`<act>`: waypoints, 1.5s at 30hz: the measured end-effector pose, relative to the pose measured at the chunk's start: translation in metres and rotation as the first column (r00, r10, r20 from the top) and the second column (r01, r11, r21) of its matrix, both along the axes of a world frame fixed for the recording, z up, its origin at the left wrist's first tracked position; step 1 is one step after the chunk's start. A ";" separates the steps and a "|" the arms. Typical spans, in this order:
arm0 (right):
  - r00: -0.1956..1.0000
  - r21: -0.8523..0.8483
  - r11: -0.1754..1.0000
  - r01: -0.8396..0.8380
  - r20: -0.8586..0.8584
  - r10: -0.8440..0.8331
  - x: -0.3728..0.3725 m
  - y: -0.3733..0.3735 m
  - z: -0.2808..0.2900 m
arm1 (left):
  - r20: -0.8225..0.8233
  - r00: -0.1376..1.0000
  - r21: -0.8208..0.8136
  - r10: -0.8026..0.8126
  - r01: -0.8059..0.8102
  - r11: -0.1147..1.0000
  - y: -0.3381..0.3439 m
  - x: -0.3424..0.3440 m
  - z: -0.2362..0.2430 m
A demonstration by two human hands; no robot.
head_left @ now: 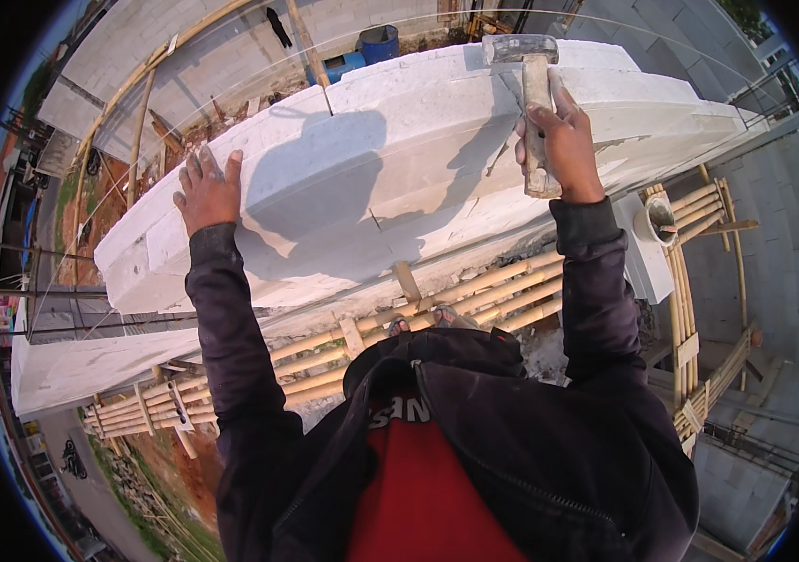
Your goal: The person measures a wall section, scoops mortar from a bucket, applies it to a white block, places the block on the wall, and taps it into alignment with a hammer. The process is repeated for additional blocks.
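My left hand rests with fingers spread on the edge of a white block at the left of a white block wall. My right hand grips the handle of a dusty mallet, its head above the wall's upper edge. Shadows of a head and arm fall across the blocks in front of me.
Bamboo scaffolding runs below, with my feet on it. A bucket sits on a white block at right. Blue drums and bamboo poles stand beyond the wall. Strings cross at left, above a road with a motorbike.
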State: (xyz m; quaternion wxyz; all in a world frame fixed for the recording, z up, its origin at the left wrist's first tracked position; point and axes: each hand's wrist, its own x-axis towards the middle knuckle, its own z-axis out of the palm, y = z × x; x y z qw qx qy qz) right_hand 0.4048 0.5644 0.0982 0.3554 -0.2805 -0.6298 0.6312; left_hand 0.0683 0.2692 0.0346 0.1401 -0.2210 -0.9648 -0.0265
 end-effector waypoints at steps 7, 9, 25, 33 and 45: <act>0.990 -0.079 0.988 -0.131 0.048 0.135 0.019 -0.009 0.007 | 0.008 1.000 -0.059 0.012 -0.012 0.998 -0.006 -0.010 0.000; 1.000 0.083 0.996 0.022 0.008 -0.022 0.031 -0.007 0.012 | 0.007 1.000 -0.059 0.023 -0.022 0.998 -0.011 -0.008 -0.003; 0.981 0.082 0.978 0.192 0.018 -0.194 0.048 -0.030 0.007 | 0.040 0.999 -0.045 0.002 0.000 0.999 -0.003 -0.009 -0.002; 0.996 -0.009 0.999 0.038 0.086 -0.037 0.049 -0.024 0.018 | 0.058 0.998 -0.035 0.015 -0.013 0.999 -0.004 -0.005 0.001; 0.998 0.017 0.999 0.036 0.048 -0.036 0.032 -0.019 0.004 | 0.037 0.999 -0.039 0.023 -0.022 0.999 0.001 0.002 0.003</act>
